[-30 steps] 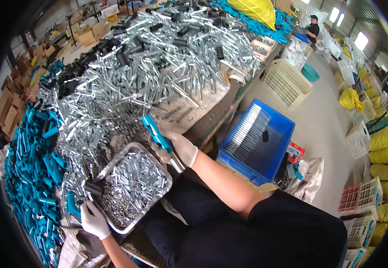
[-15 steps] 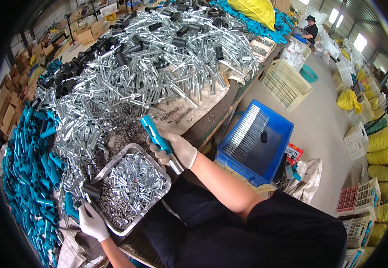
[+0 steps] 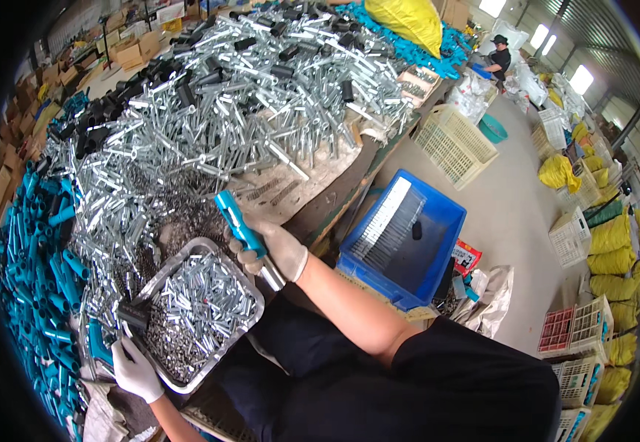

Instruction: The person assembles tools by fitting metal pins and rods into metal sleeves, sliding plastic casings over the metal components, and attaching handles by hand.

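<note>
**Teal tube in the right hand, centre of the frame**

And there it is, just left of centre: the teal tube [image 3: 233,214], gripped in the gloved right hand [image 3: 279,250], fingers curled firmly around it! It slants, teal end up toward the upper left, a bright metal end [image 3: 273,278] poking out below the fingers.

Down to the lower left, the gloved left hand [image 3: 137,372] is at the near left corner of a metal tray [image 3: 256,317], right by a black cylinder [image 3: 134,315] and an upright teal piece [image 3: 99,341]. Are those fingers grasping anything? The view doesn't let me tell.

What a load in that tray, small silvery parts [image 3: 202,298] from side to side! Behind it, a huge heap of metal tubes [image 3: 209,125] sprawls over the worktop [image 3: 331,163], dotted with black sleeves [image 3: 187,94]. Over on the left edge, a pile of teal tubes [image 3: 29,280] comes tumbling down the frame.

Right of centre sits the blue bin [image 3: 438,258], thin metal rods [image 3: 387,221] lined up inside, a little black piece [image 3: 417,231] beside them. Above it, a cream crate [image 3: 456,144] stands on the floor [image 3: 515,206]. A person in dark clothing [image 3: 499,60] is at the upper right, well apart from all this.
</note>
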